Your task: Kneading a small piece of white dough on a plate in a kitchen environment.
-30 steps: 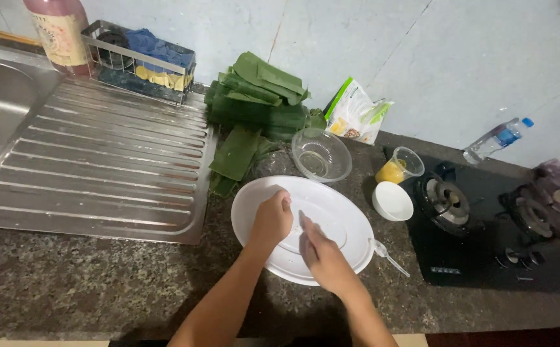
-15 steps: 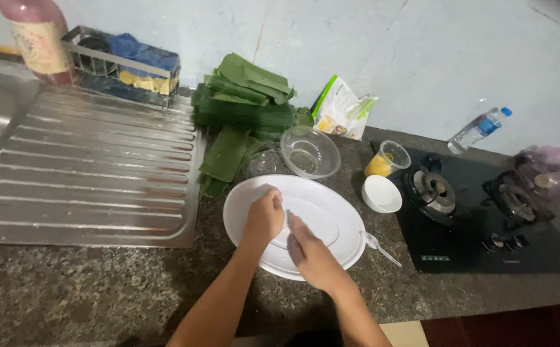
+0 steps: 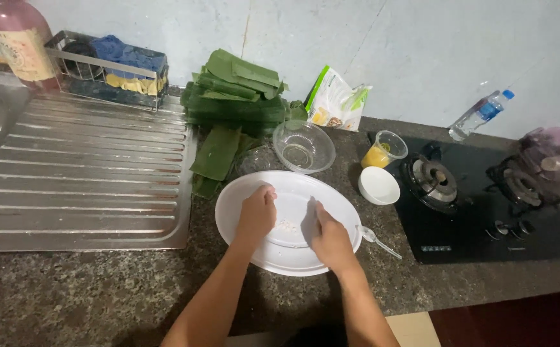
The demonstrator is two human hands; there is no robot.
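A big round white plate (image 3: pixel 241 193) lies on the dark speckled counter (image 3: pixel 68 289). Both my hands rest in it, knuckles up and fingers curled down. My left hand (image 3: pixel 257 215) sits left of the plate's middle. My right hand (image 3: pixel 331 241) is at its near right, fingertips together and pointing into the plate. Between them lies a small patch of white crumbs (image 3: pixel 285 226). Whatever is under the fingers is hidden. A clear plastic spoon (image 3: pixel 377 239) lies against the plate's right rim.
Behind the plate are an empty glass bowl (image 3: pixel 303 146), stacked green leaves (image 3: pixel 235 96), a snack packet (image 3: pixel 334 103), a cup of yellow liquid (image 3: pixel 382 149) and a small white bowl (image 3: pixel 379 186). At right are a gas hob (image 3: pixel 479 199) and a water bottle (image 3: pixel 482 114); at left, a steel draining board (image 3: pixel 80 173).
My hands stay in the plate with only small shifts; the right fingertips have drawn slightly nearer the left hand. The view has drifted a little to the right.
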